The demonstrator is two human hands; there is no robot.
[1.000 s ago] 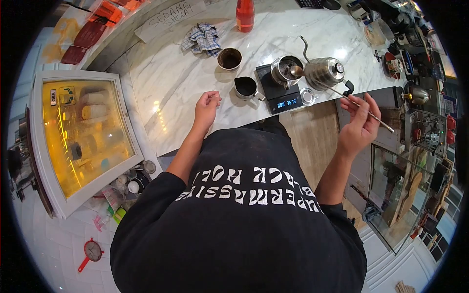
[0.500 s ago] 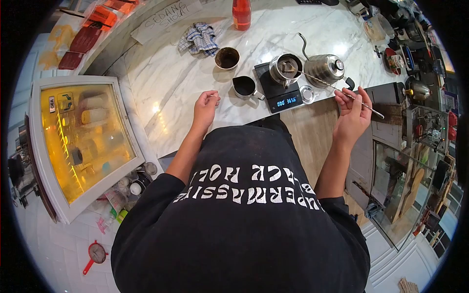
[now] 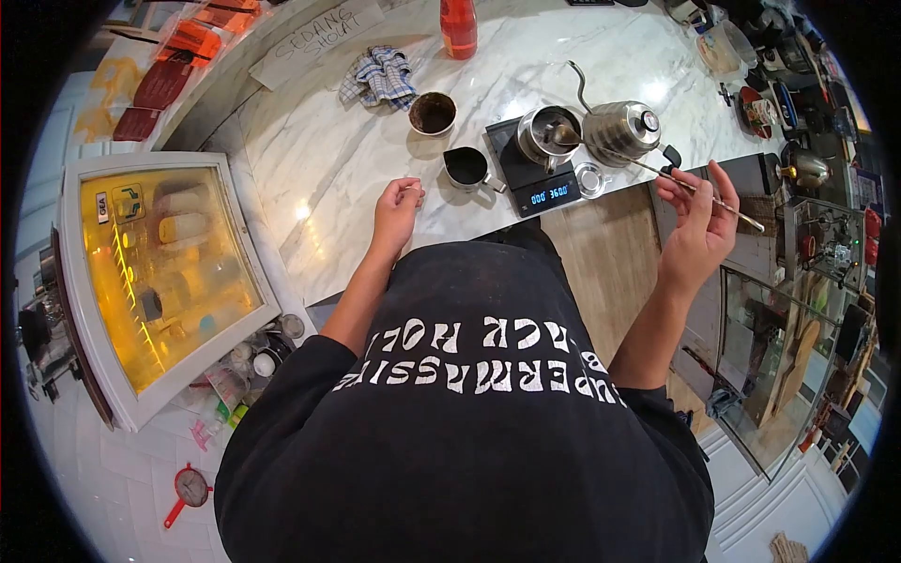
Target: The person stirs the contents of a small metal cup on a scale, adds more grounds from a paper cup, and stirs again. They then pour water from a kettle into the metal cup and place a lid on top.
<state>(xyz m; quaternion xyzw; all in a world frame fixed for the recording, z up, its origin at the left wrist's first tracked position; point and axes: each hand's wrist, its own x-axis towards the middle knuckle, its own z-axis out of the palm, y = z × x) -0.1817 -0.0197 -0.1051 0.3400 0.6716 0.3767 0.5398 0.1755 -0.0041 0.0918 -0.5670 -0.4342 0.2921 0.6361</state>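
Observation:
In my right hand [image 3: 699, 218] I pinch the handle of a long twisted bar spoon [image 3: 690, 182], its bowl at the right rim of a steel pitcher [image 3: 549, 158]. Dark liquid shows inside that pitcher, which stands on a black digital scale [image 3: 552, 196] with lit blue digits. Resting over the counter's front edge, my left hand [image 3: 398, 214] has its fingers curled together and nothing visible in them. Nearest to it is a second small steel pitcher [image 3: 484, 182] of dark liquid. A small round metal piece [image 3: 590, 180] sits beside the scale.
A gooseneck kettle [image 3: 621, 131] stands right of the scale. Behind the small pitcher are a stained cup [image 3: 433, 114], a checked cloth [image 3: 379, 77] and a red bottle [image 3: 459, 30]. A glass-door fridge [image 3: 169, 272] is at left; cluttered shelves line the right.
My right hand has moved right and slightly down, drawing the spoon's bowl to the pitcher's right rim. The scale digits have dropped. My left hand has hardly moved.

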